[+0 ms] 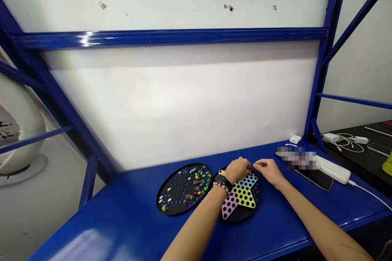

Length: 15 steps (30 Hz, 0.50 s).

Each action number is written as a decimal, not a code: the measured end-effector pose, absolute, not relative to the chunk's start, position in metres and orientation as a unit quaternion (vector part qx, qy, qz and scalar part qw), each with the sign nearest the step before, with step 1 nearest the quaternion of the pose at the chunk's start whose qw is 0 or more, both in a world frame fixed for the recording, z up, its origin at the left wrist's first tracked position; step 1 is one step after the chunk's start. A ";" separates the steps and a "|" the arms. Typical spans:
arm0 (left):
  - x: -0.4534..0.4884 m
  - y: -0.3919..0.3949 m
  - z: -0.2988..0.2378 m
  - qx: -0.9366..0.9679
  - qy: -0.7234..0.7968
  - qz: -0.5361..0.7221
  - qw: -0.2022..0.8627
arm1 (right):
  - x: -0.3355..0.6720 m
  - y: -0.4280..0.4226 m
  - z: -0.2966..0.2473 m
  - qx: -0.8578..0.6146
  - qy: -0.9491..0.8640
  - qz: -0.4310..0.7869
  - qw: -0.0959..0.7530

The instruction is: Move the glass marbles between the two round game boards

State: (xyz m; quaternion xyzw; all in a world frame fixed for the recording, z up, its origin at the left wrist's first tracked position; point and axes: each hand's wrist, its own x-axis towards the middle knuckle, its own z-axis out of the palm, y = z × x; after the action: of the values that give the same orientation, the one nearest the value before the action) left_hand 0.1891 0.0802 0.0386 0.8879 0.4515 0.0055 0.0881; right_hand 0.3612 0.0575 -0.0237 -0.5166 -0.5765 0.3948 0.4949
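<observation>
A star-shaped Chinese checkers board (245,196) with pink, yellow and light blue sections and black holes lies on a round black tray (241,215). Over the far part of the board, my left hand (240,168) has its fingers curled down; a watch and a bead bracelet are on its wrist. My right hand (270,172) is at the tray's far right edge, thumb and fingertips pinched together close to the left fingers. Whatever either hand holds is too small or hidden. To the left, a second round black tray (176,191) carries several colourful glass marbles (200,181) and white pieces (161,199).
Both trays rest on a blue table (134,212) in a blue metal frame (183,37). Right of my hands lie a phone (318,179), a white power bank (335,169) with a cable, and a small white case (295,139). A white wall panel (183,102) stands behind.
</observation>
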 end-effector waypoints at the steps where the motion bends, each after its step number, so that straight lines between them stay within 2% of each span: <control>1: 0.189 0.081 0.039 0.887 0.452 0.005 0.095 | 0.363 0.058 -0.022 -0.501 -0.515 0.453 0.528; 5: 0.191 0.080 0.038 0.878 0.466 0.003 0.113 | 0.372 0.060 -0.015 -0.398 -0.313 0.616 0.604; 9: 0.197 0.075 0.034 0.859 0.499 0.000 0.111 | 0.375 0.060 -0.008 -0.383 -0.207 0.692 0.576; 15: 0.205 0.076 0.041 0.835 0.533 -0.046 0.131 | 0.373 0.058 -0.005 -0.399 -0.190 0.723 0.532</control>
State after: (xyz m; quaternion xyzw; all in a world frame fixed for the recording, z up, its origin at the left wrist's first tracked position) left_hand 0.2051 0.0756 0.0412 0.8345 0.5332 -0.0455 0.1313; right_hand 0.3732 0.0577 -0.0050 -0.3985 -0.1903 0.7228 0.5315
